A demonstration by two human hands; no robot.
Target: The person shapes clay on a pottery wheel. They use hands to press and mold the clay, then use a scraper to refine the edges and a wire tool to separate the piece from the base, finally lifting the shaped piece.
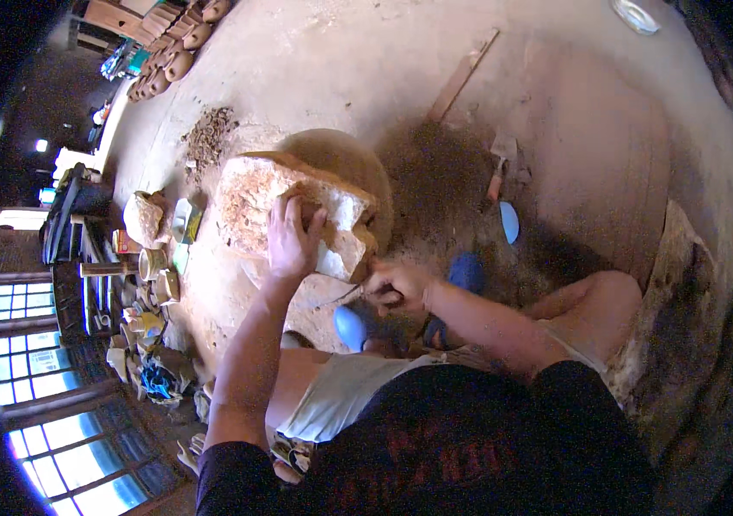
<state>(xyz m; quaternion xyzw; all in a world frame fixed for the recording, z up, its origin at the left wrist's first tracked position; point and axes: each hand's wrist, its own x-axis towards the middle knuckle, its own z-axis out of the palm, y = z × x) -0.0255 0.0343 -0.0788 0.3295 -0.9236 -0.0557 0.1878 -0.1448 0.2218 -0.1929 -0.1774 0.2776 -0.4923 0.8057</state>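
A big rough block [250, 193], off-white with brown-stained patches and a notched right side, sits before me on a rounded brown form [345, 159]. My left hand [295, 236] presses on its top, fingers bent over the edge of a pale hollow. At the block's near right corner my right hand [397, 285] is closed, knuckles up. A thin dark line [332, 298] runs leftward from that fist below the block. Whether it is a wire or a slim tool I cannot tell, and what the fingers hold is hidden.
Light-blue rounded things lie near my feet [349, 327] and farther right [509, 222]. A trowel-like tool [496, 179] and a wooden strip [461, 77] are on the floor. Crumbs [210, 133] lie far left. Pots, bags and clutter [153, 262] line the left; brown clay vessels [169, 69] stand beyond.
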